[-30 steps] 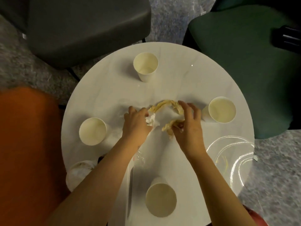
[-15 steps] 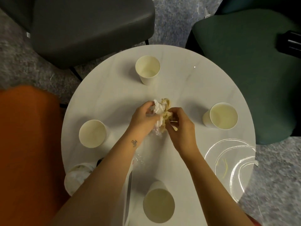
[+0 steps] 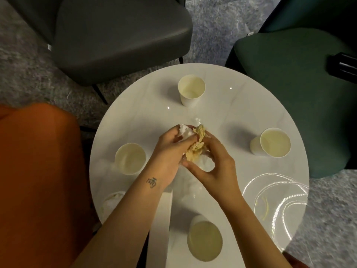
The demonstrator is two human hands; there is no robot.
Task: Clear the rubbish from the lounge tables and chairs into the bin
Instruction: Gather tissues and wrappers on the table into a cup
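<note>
Three chairs ring the round white desk (image 3: 231, 117): an orange chair (image 3: 38, 180) at the left, a grey chair (image 3: 116, 39) on the far side and a green chair (image 3: 293, 97) at the right. A black object (image 3: 343, 66) lies on the green seat, too cut off to identify.

A stack of clear plastic plates (image 3: 274, 198) sits at the desk's right edge, with a thin yellow strand in it.

Four paper cups stand upright and well apart around the centre:
- far cup (image 3: 191, 91)
- left cup (image 3: 129, 158)
- right cup (image 3: 272, 145)
- near cup (image 3: 204, 242)

Their insides look pale, and I cannot tell whether any holds liquid. A fifth cup (image 3: 112, 202) at the near-left edge has something white in it and is partly hidden by the left forearm.

Both hands meet over the middle of the desk. The left hand (image 3: 166, 153) has its fingers (image 3: 170, 134) curled round a white tissue (image 3: 184, 131). The right hand (image 3: 216, 171) has its fingers (image 3: 193, 168) bent round a yellowish crumpled scrap (image 3: 196, 147) and some clear film (image 3: 206, 164). The tissue and scrap are pressed together between the two hands.
</note>
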